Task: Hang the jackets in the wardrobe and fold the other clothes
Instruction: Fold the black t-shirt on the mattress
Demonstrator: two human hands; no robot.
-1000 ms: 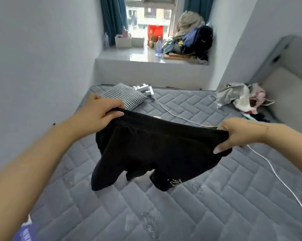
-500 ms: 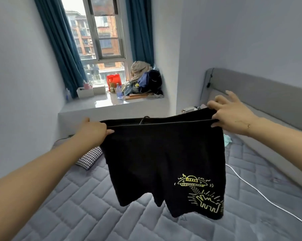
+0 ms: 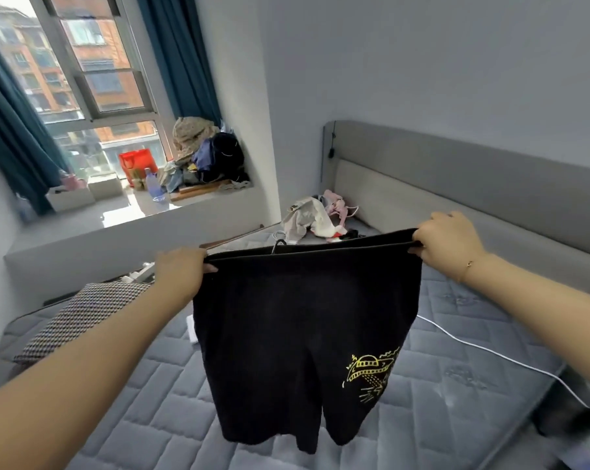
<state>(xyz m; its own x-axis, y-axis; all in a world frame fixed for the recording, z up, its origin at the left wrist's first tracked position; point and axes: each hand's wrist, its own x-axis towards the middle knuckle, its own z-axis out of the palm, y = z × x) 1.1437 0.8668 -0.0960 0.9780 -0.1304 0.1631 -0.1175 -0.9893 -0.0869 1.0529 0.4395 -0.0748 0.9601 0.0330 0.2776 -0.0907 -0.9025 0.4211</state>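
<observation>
Black shorts (image 3: 287, 334) with a yellow print on one leg hang in the air above the grey quilted mattress (image 3: 439, 412), stretched flat by the waistband. My left hand (image 3: 181, 271) grips the waistband's left end and my right hand (image 3: 448, 244) grips its right end. A small heap of light and pink clothes (image 3: 317, 217) lies at the head of the bed. A second pile of clothes (image 3: 202, 154) sits on the window sill.
A checked cushion (image 3: 80, 317) lies on the mattress at the left. A white cable (image 3: 490, 354) runs across the bed at the right. The grey headboard (image 3: 456, 184) stands behind. A red bag (image 3: 136, 164), a bottle and boxes stand on the sill.
The shorts went from bunched low over the mattress to lifted and spread out by the waistband. The view has turned right, bringing the heap of clothes at the headboard into sight.
</observation>
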